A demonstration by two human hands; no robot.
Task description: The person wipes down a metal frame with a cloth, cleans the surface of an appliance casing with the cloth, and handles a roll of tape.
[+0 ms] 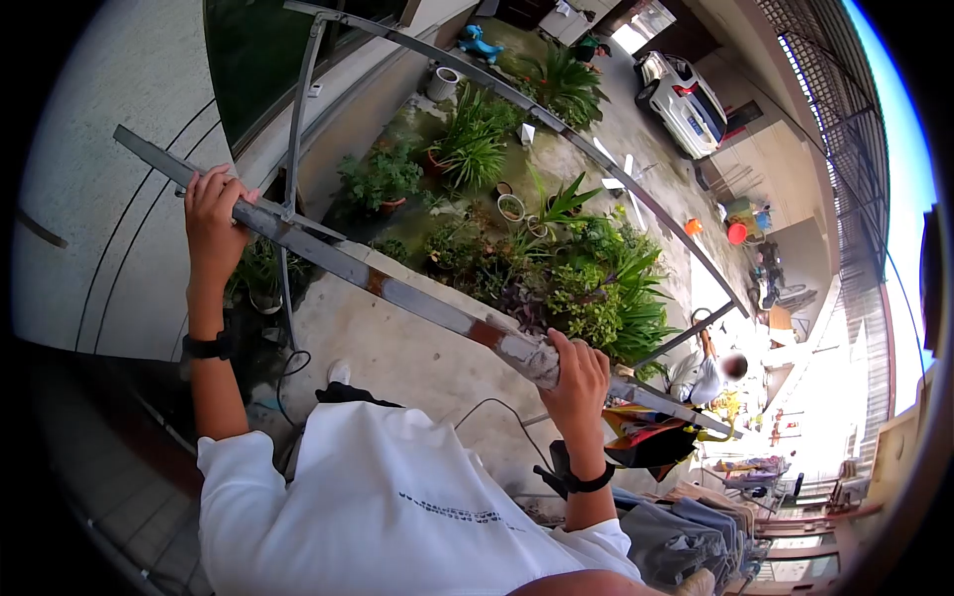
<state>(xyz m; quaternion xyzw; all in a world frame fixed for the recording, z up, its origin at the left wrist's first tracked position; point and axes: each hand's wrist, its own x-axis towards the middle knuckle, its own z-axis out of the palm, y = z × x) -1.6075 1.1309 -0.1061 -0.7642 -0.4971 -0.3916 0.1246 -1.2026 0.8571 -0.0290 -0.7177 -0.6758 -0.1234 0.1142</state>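
Observation:
A long grey metal frame (422, 304) with rusty brown patches stretches across my view in front of my chest. My left hand (213, 214) is closed around its near bar, towards the left end. Further right on that same bar, my right hand (578, 382) is wrapped over the top. Just beside the right hand, a rough whitish-grey patch (527, 356) covers the bar; I cannot tell whether it is cloth or crusted material. Crosspieces join the near bar to a second, farther bar (586, 149). Both my wrists carry dark bands.
Another person in white (701, 379) stands by the frame's right end, an arm raised near it. Potted plants (596, 288) crowd the ground beyond the near bar. A white car (686, 104) is parked farther back. Clothes (686, 531) hang at lower right. A dark cable (288, 382) hangs near my left.

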